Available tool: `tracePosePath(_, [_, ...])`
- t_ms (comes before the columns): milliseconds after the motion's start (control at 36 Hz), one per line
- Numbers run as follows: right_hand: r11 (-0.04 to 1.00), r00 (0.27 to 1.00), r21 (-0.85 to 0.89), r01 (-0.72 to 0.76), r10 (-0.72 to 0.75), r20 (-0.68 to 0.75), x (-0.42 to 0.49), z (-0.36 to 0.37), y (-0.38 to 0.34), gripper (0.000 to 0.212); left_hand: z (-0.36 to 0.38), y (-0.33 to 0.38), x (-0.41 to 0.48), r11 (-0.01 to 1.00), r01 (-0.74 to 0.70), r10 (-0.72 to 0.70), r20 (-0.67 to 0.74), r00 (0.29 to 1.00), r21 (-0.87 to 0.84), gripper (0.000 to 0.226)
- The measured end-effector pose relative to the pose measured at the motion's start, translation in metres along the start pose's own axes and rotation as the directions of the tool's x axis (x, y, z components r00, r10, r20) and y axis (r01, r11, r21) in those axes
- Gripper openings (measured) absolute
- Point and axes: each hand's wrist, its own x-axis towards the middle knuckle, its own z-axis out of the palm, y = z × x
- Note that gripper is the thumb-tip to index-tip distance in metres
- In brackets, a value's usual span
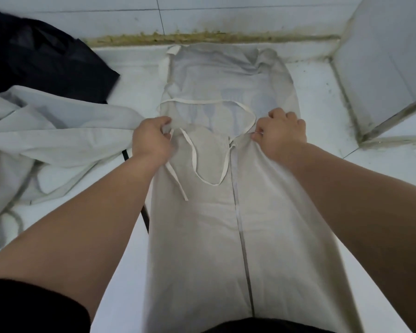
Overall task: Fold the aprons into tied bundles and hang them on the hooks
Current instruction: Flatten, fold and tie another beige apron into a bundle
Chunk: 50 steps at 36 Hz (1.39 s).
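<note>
White tiled counter (322, 104) | apron (202, 224) at centre, lying 12-to-6, sides folded inward for narrowing | left hand (151, 138) gripping flap edge, 11 o'clock | right hand (282, 133) pinching opposite flap, 1 o'clock, likely squaring folds

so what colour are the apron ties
Off-white ties, lighter than the grey-beige apron. The head view shows them best.

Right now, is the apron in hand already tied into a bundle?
No: the apron lies stretched out flat, its straps loose on top, while the left hand and right hand each pinch its fabric.
</note>
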Motion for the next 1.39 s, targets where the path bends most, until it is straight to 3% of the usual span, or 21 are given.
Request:
tracePosePath(139, [0.998, 0.999, 0.054, -0.034, 0.035, -0.029, 0.021, -0.001, -0.005, 0.029, 0.003, 0.007, 0.014, 0.998, -0.044, 0.045, -0.025, 0.999, 0.041, 0.041])
tracePosePath(278, [0.998, 0.996, 0.015, -0.056, 0.057, -0.073, 0.028, 0.003, -0.013, 0.031, 0.02, 0.017, -0.009, 0.9, -0.134, 0.205, -0.13, 0.97, 0.415, 0.053])
tracePosePath(361, [0.998, 0.993, -0.028, -0.06, 0.057, -0.104, 0.03, 0.005, -0.017, 0.033, 0.034, 0.028, -0.022, 0.807, -0.352, 0.316, 0.157, 0.936, 0.474, 0.056])
tracePosePath(417, [0.995, 0.993, -0.068, -0.068, 0.061, -0.104, 0.03, 0.006, -0.019, 0.034, 0.045, 0.026, -0.026, 0.785, -0.379, 0.227, 0.341, 0.912, 0.49, 0.065])
tracePosePath(500, [0.993, 0.991, -0.074, -0.096, 0.088, -0.103, 0.027, 0.003, -0.018, 0.04, 0.056, 0.016, -0.033, 0.755, -0.38, 0.152, 0.421, 0.894, 0.535, 0.077])
tracePosePath(611, [0.998, 0.987, -0.064, -0.016, 0.006, -0.162, 0.01, -0.002, -0.018, 0.049, 0.055, 0.01, -0.036, 0.747, -0.408, 0.218, 0.386, 0.896, 0.525, 0.075])
tracePosePath(722, [0.994, 0.983, -0.032, 0.105, -0.108, -0.146, -0.028, 0.011, -0.024, 0.055, 0.053, 0.013, -0.049, 0.793, -0.431, 0.391, 0.182, 0.902, 0.432, 0.073])
tracePosePath(861, [0.999, 1.0, -0.027, -0.022, 0.022, 0.0, -0.059, 0.036, -0.026, 0.06, 0.052, 0.009, -0.075, 0.746, -0.531, 0.568, 0.033, 0.822, 0.402, 0.042])
tracePosePath(917, [0.997, 0.996, -0.006, -0.08, 0.08, 0.034, -0.067, 0.042, -0.026, 0.06, 0.052, 0.007, -0.089, 0.744, -0.542, 0.571, 0.05, 0.82, 0.39, 0.041])
tracePosePath(1000, [0.991, 0.99, 0.043, -0.125, 0.122, 0.076, -0.076, 0.048, -0.029, 0.06, 0.054, 0.001, -0.111, 0.766, -0.486, 0.391, 0.295, 0.872, 0.421, 0.06])
tracePosePath(1083, [0.989, 0.992, 0.086, -0.121, 0.117, 0.053, -0.074, 0.048, -0.029, 0.059, 0.058, -0.008, -0.12, 0.714, -0.503, 0.283, 0.456, 0.844, 0.486, 0.078])
tracePosePath(1167, [0.965, 0.997, 0.254, -0.071, 0.071, 0.006, -0.08, 0.041, -0.026, 0.055, 0.059, -0.015, -0.121, 0.698, -0.522, 0.3, 0.461, 0.835, 0.491, 0.079])
tracePosePath(1250, [0.869, 0.999, 0.493, -0.031, 0.049, -0.022, -0.099, 0.032, -0.018, 0.051, 0.056, -0.018, -0.123, 0.684, -0.55, 0.336, 0.463, 0.82, 0.479, 0.075])
tracePosePath(1389, [0.882, 0.994, 0.471, 0.023, 0.033, -0.109, -0.143, 0.038, -0.016, 0.047, 0.043, -0.021, -0.142, 0.735, -0.532, 0.449, 0.287, 0.846, 0.42, 0.056])
